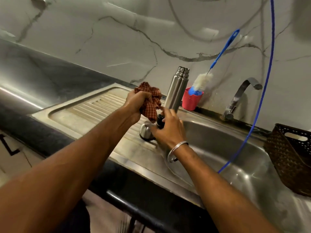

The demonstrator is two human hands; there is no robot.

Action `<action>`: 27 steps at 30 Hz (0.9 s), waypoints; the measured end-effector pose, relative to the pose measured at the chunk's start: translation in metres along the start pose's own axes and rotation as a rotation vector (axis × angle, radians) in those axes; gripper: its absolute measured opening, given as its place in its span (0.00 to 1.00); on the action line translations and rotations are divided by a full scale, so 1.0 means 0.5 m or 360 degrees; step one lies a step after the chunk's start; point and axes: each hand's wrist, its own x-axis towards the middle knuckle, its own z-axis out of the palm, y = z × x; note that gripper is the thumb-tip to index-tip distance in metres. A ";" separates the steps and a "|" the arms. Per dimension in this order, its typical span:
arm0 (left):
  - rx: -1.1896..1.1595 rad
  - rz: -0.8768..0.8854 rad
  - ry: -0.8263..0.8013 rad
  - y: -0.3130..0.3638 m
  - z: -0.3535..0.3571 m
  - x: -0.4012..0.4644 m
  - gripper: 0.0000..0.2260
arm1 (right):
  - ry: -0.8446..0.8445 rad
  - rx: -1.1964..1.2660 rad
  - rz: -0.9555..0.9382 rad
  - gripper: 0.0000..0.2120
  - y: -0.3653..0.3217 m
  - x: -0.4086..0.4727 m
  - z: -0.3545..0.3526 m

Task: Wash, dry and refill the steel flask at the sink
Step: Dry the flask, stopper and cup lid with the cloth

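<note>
Nearest me, the right hand (168,128) curls round a small black stopper (159,121), holding it over the drainboard (94,108) just by the basin's left rim. Beside it a steel cup lid (146,132) sits mouth-down on the ribbed board. The left hand (138,102) grips a bunched red checked cloth (150,101), its tail hanging onto the stopper. Behind them the steel flask (177,89) stands upright and uncapped at the sink's back edge, with a pink cup (191,100) holding a blue-handled bottle brush (204,79) just beside it, and the tap (240,96) further right.
</note>
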 end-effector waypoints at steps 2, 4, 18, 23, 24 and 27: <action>-0.0012 0.0001 -0.0021 -0.003 0.013 -0.003 0.21 | -0.0248 -0.0059 0.0063 0.40 -0.007 -0.003 -0.002; 0.0002 0.0010 -0.0050 -0.012 0.026 -0.006 0.23 | -0.0300 -0.0305 -0.0025 0.34 -0.011 -0.007 -0.001; 0.0166 -0.0024 -0.0026 -0.007 0.053 -0.006 0.22 | -0.0230 0.0066 -0.0053 0.37 0.014 -0.002 0.007; 0.0190 -0.0021 -0.0031 -0.009 0.056 -0.005 0.22 | -0.0135 0.0176 -0.0137 0.35 0.024 -0.013 0.015; 0.0188 -0.0019 -0.0033 -0.009 0.057 -0.005 0.22 | -0.0113 0.0206 -0.0152 0.35 0.025 -0.018 0.015; 0.0176 -0.0014 -0.0046 -0.008 0.064 -0.010 0.20 | -0.0078 0.0302 -0.0145 0.38 0.039 -0.029 -0.002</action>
